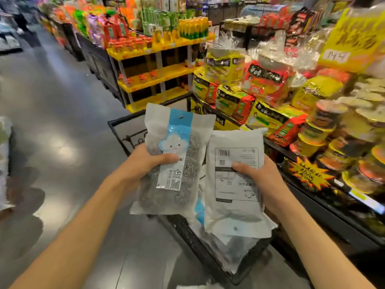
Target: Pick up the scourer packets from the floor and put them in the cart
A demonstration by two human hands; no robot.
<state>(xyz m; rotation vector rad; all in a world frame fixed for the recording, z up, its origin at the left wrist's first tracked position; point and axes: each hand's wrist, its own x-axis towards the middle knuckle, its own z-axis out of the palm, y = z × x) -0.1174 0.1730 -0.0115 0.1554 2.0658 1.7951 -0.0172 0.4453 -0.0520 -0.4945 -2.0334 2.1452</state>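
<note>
- Plainly, the left hand point(145, 161) holds one scourer packet point(173, 163) front up over the black cart point(187, 230), fingers clamped round its middle, thumb on the label, so it hangs ready to drop in.
- Right of it, the right hand point(260, 176) grips a second packet point(235, 184) back up, likewise above the cart.
- Below, more packets point(235, 249) already lie inside.
- Far right, noodle packs point(235, 103) crowd a shelf.

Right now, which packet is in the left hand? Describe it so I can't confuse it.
Over the black cart, two hands each hold a white scourer packet. The left hand grips the front-facing packet: blue strip, white cloud face. The right hand's packet shows only its barcode back.
</note>
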